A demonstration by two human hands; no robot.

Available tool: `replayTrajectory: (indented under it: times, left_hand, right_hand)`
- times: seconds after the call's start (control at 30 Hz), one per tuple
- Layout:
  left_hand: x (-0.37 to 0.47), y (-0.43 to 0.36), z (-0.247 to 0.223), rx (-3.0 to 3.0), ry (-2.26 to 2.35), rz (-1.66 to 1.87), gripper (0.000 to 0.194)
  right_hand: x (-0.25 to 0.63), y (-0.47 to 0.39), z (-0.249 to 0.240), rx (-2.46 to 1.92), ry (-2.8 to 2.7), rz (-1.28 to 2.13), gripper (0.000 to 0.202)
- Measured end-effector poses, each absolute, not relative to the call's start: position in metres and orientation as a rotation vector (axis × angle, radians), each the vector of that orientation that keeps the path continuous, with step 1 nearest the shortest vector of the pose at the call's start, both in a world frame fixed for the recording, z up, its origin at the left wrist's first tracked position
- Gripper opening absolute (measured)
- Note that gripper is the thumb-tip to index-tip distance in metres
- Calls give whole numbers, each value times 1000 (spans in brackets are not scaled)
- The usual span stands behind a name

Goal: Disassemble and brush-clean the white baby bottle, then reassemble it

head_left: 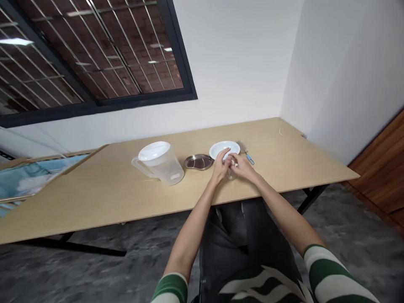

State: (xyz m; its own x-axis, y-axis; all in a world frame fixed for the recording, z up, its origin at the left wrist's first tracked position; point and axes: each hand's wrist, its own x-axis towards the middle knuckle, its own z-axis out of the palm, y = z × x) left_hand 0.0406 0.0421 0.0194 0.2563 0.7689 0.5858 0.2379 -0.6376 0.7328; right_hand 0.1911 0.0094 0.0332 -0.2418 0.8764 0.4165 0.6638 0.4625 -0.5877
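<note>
My left hand point(221, 165) and my right hand point(242, 166) meet over the table's front part, just before a white plate point(217, 148). Both have their fingers bent in toward each other, with the fingertips touching. A tiny whitish bit shows at my right fingertips, too small to name. Under the hands stands a small clear vessel point(231, 176), like a glass, its upper part hidden by the fingers. Behind my right hand lies a utensil with a blue handle point(250, 158) and a greyish head.
A shiny metal kidney-shaped dish point(198, 162) sits left of the hands. Further left stands a translucent plastic jug point(164, 164) with a white lid. A container with blue-green cloth point(34, 176) is at the far left. The wooden table point(104, 193) borders a white wall.
</note>
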Motion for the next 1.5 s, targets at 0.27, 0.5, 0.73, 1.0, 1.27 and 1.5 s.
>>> replayTrajectory:
  times: [0.27, 0.5, 0.73, 1.0, 1.27, 1.5]
  left_hand:
    - [70, 49, 3, 2050, 954, 1543, 46]
    - [72, 53, -2, 2020, 963, 1606, 48]
    - [61, 47, 7, 2045, 947, 1483, 60]
    - [25, 25, -34, 1730, 1030, 1641, 78]
    - [49, 34, -36, 1804, 1028, 1518, 89]
    - [60, 46, -32, 1745, 1066, 1476, 35]
  right_hand:
    - [190, 11, 17, -1273, -1957, 400, 40]
    - [194, 12, 16, -1252, -1975, 381, 39]
    - [189, 17, 15, -1176, -1838, 421, 38]
    - [214, -12, -33, -1172, -1341, 746, 86]
    - [218, -31, -49, -1256, -1394, 563, 70]
    - [196, -21, 30, -1424, -1836, 122, 65]
